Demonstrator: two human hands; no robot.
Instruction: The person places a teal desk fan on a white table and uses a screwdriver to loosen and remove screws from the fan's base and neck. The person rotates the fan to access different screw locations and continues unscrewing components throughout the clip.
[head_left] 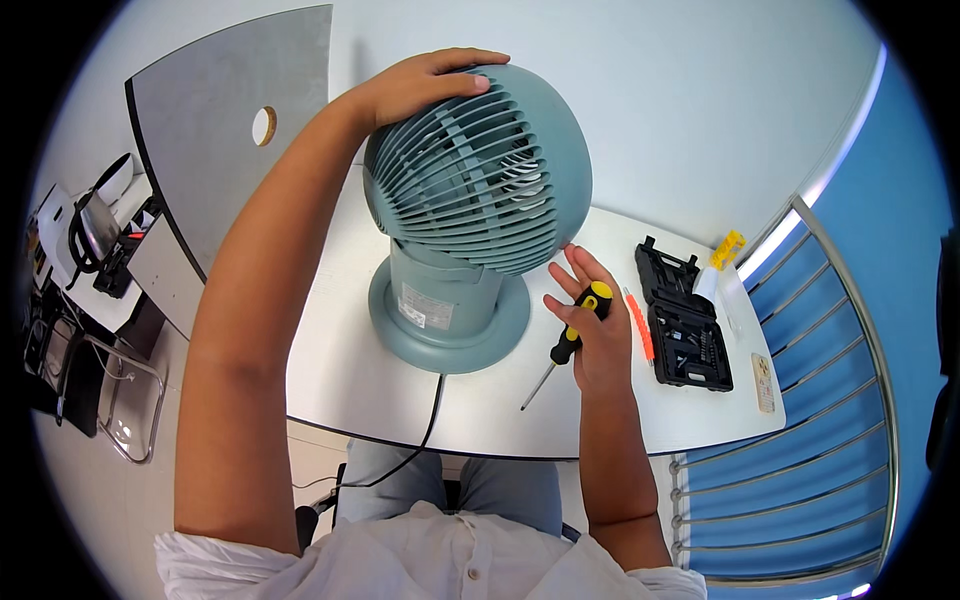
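Note:
A grey-green desk fan (480, 180) with a round slatted head stands on the white table, its head tilted over the round base. My left hand (425, 90) lies over the top of the head, fingers stretched out flat and thumb on the slats. Beside the head's lower right edge is my right hand (603, 345). It holds a black-and-yellow screwdriver (566, 340) in the crook of the thumb, the metal tip pointing down toward me. The raised fingertips of that hand reach the rim of the fan head; whether they press on it I cannot tell.
An opened black tool case (690, 345) with bits lies at right, an orange stick-like tool (639, 327) beside it. A yellow object (728, 250) sits behind. The fan's cord (435, 410) hangs over the front edge. A metal railing (870, 350) borders the right; a grey partition (230, 110) stands left.

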